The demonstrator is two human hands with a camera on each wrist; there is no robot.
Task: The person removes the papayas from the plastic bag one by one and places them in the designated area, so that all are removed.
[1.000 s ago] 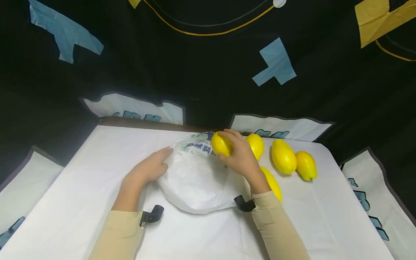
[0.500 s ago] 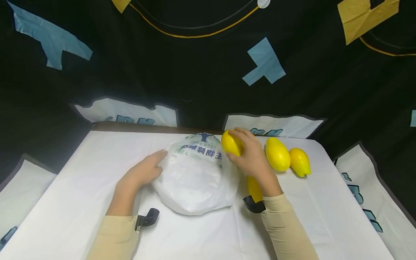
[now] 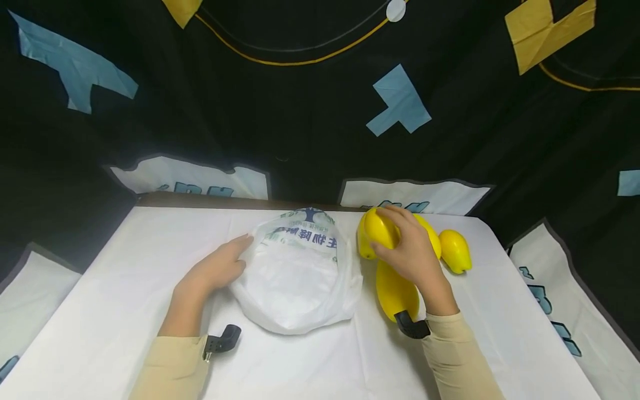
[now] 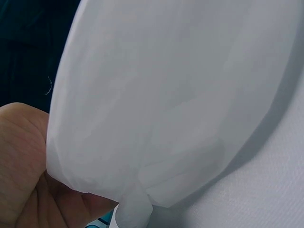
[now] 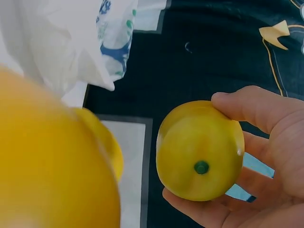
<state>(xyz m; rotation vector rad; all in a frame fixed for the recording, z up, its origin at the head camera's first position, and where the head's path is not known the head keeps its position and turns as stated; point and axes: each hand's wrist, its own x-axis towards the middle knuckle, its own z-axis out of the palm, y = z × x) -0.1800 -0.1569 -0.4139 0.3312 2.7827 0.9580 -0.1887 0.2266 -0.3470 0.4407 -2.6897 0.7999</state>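
Note:
A white plastic bag (image 3: 295,278) with green and blue print sits on the table, its mouth spread round. At its left rim is my left hand (image 3: 215,272), pinching the bag's edge; the left wrist view shows the hand (image 4: 28,166) beside the white film, with part of the fingers hidden by it. My right hand (image 3: 412,244) grips a yellow fruit (image 3: 381,229) to the right of the bag. In the right wrist view, this fruit (image 5: 199,152) shows a green stem nub, with thumb and fingers round its side.
Beneath the right hand lies a long yellow fruit (image 3: 397,291). Behind the held fruit are another yellow fruit (image 3: 365,247) and one partly hidden by the hand (image 3: 430,236); a further one (image 3: 456,251) lies to the right. A black printed cloth (image 3: 300,111) hangs behind the white table (image 3: 150,250).
My right hand has moved right with the yellow fruit, from over the bag's right side to beside it. My left hand stays at the bag's left rim. The head view has shifted slightly.

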